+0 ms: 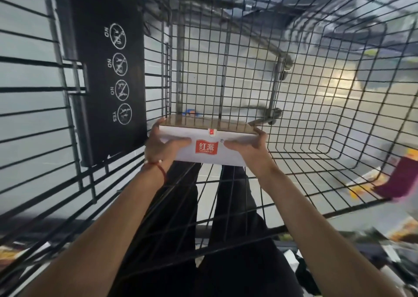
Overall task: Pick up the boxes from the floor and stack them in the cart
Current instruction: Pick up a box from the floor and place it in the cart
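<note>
I look straight down into a wire shopping cart (248,75). A flat white box (208,141) with a red logo and a brown top face sits low inside the basket, near its close end. My left hand (161,145) grips the box's left end, and my right hand (247,147) grips its right end. Both thumbs lie on the white face on either side of the logo. Whether the box rests on the cart's mesh floor or hangs just above it cannot be told.
A black child-seat flap (106,77) with white warning icons hangs on the cart's left side. Through the mesh I see a grey floor, my dark trousers (226,228), and colourful packages (393,179) outside the cart at the right.
</note>
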A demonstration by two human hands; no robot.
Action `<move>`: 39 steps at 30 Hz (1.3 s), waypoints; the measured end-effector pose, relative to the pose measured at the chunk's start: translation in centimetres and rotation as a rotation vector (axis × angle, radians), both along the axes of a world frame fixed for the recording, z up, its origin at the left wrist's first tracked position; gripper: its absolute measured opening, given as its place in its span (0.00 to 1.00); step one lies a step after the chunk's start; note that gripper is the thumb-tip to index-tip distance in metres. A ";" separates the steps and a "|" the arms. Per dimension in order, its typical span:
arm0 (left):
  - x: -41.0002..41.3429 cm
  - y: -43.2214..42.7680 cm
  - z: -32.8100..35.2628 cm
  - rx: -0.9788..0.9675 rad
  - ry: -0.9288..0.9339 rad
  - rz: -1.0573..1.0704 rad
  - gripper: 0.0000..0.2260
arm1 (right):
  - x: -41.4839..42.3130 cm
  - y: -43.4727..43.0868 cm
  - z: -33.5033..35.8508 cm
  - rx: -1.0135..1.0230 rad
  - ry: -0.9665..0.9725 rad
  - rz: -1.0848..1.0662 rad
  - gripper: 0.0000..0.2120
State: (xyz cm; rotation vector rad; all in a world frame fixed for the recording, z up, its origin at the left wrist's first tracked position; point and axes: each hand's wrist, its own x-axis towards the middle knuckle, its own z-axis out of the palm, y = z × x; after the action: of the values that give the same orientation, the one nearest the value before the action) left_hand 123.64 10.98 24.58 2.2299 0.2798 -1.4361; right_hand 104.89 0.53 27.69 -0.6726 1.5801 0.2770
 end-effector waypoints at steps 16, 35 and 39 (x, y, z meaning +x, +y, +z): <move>0.0 1.0 2.6 0.070 0.035 -0.168 0.24 | -0.9 1.1 1.7 -0.024 -0.017 -0.033 0.34; -10.4 -0.9 19.4 -0.355 -0.081 -0.166 0.15 | -12.6 5.8 17.8 -0.502 -0.210 -0.401 0.11; -16.1 -0.4 22.6 -0.466 -0.064 -0.210 0.15 | -18.2 8.5 20.8 -0.566 -0.273 -0.538 0.12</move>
State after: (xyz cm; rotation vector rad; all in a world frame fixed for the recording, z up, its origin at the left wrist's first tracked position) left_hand 107.49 10.59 47.17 1.9533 -0.2929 -1.3601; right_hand 86.68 9.04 48.50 -0.6461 1.5113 -0.6573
